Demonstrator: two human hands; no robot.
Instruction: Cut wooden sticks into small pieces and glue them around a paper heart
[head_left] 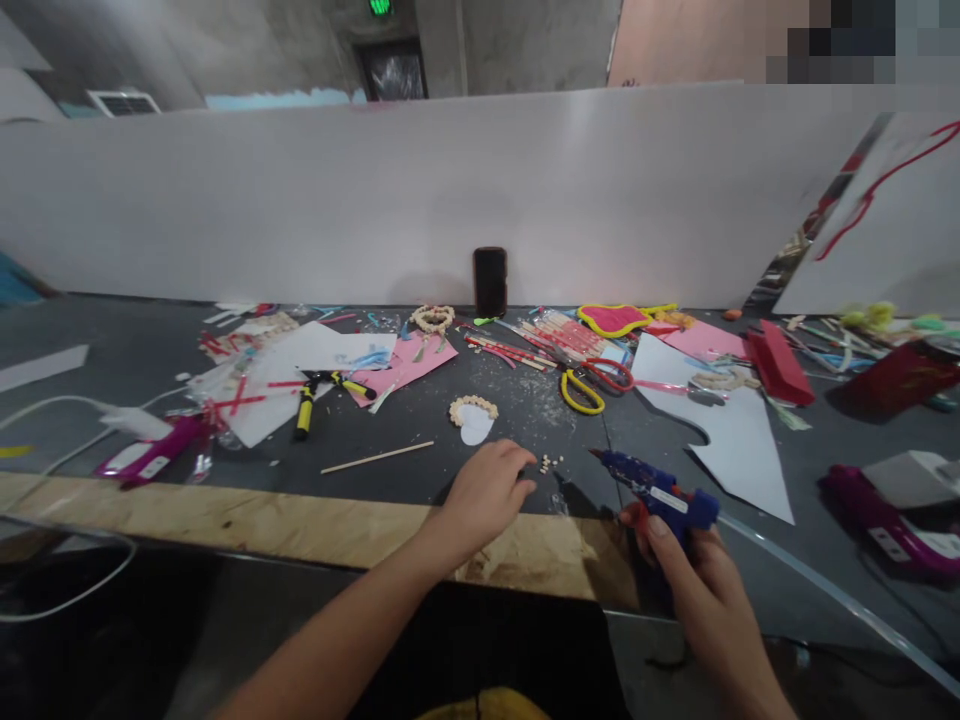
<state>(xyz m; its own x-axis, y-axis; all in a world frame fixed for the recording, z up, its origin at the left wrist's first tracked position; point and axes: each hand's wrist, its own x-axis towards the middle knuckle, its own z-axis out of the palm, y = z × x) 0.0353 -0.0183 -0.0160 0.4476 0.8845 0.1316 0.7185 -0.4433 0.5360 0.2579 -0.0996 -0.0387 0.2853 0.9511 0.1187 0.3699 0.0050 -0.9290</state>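
My right hand [686,565] is wrapped round a blue glue gun [656,485], its nozzle pointing left and a clear glue stick [832,595] trailing from its back. My left hand [491,490] hovers over the dark table, fingers curved and apart from the thumb, with nothing seen between them. Just right of its fingertips lie several tiny pale beads [550,464]. Beyond that hand rests a white heart-shaped piece [476,424], with small pale beads [459,408] along its upper edge.
A thin wooden stick [377,457] lies to the left, near yellow-black pliers [305,408]. Red-and-yellow scissors [583,390], white paper [739,455] and a beaded ring [433,319] lie further back. A phone [490,281] leans on the white partition [337,200]. A purple device [885,530] sits right.
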